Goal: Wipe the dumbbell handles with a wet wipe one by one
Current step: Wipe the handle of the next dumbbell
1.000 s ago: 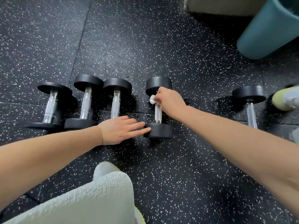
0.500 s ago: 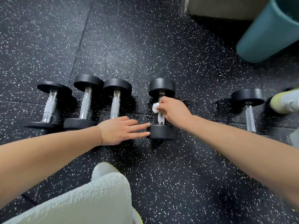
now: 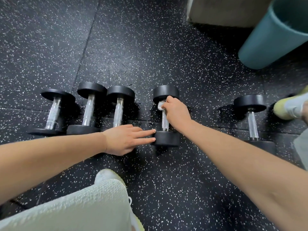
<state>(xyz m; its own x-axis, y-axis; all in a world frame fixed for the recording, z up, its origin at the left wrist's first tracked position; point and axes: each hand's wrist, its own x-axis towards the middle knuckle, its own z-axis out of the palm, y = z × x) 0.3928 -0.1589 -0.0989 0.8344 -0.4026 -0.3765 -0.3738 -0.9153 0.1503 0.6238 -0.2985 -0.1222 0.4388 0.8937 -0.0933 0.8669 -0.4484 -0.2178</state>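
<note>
1. Floor (image 3: 150, 47): black rubber with white specks. Five dumbbells lie on it in a row, handles pointing away from the person.
2. Dumbbell being worked on (image 3: 166, 139): fourth from the left, set a little apart from its neighbours on both sides.
3. Right hand (image 3: 177, 112): fingers curled round the far end of the handle (image 3: 165, 121), just below the far weight, gripping the wet wipe (image 3: 160, 105) against the metal. White wipe bunches out on the left of the fist; probably wrapped round the bar, but the fingers hide that.
4. Left hand (image 3: 126, 139): flat, fingers straight, two fingertips touching the side of the near weight of the same dumbbell. Holds nothing.
5. Three other dumbbells (image 3: 89, 110): close together at left, the left forearm crossing their near ends.
6. Fifth dumbbell (image 3: 252, 120): well apart at right, beside a yellow-green shoe (image 3: 290, 107).
7. Teal bin (image 3: 270, 39): upper right, standing on the floor.
8. Pale trouser knee (image 3: 80, 207): bottom left foreground.
</note>
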